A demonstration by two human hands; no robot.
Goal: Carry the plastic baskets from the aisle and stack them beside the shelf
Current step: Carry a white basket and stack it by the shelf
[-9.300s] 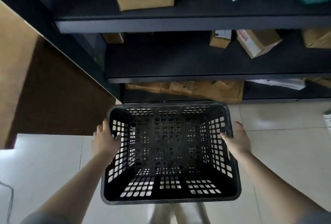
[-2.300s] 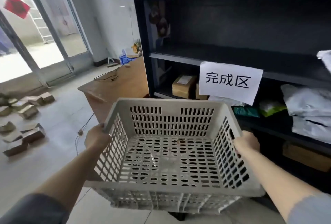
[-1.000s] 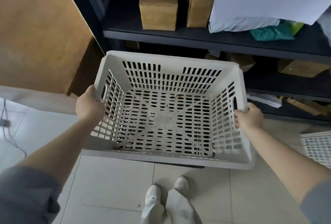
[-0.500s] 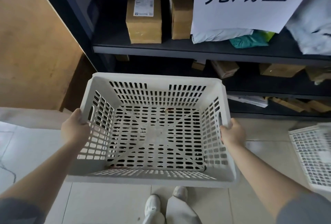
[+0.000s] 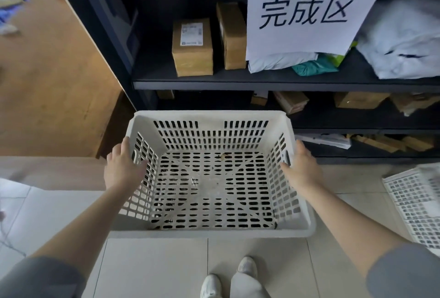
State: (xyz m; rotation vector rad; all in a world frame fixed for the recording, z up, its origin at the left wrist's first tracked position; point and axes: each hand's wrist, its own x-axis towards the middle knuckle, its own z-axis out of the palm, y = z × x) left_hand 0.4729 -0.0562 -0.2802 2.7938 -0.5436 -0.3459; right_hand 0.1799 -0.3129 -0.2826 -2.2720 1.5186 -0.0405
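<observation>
A white slotted plastic basket [image 5: 212, 232] sits low in front of the dark shelf [image 5: 238, 85], below me on the tiled floor. Something dark shows through its bottom slots; a black basket stood at this spot earlier. My left hand [image 5: 123, 169] rests against the basket's left rim with straight, spread fingers and the thumb over the edge. My right hand [image 5: 301, 166] lies flat against the right rim, fingers extended. Neither hand is curled around a handle.
Another white slotted basket [image 5: 414, 204] lies on the floor at the right edge. A wooden desk [image 5: 47, 83] stands left of the shelf. Cardboard boxes [image 5: 192, 47], parcels and a paper sign [image 5: 307, 11] fill the shelf. My shoes [image 5: 228, 278] are just behind the basket.
The white basket has come down and settled in front of the shelf. Both hands have loosened from the side handles and now lie open against the rims.
</observation>
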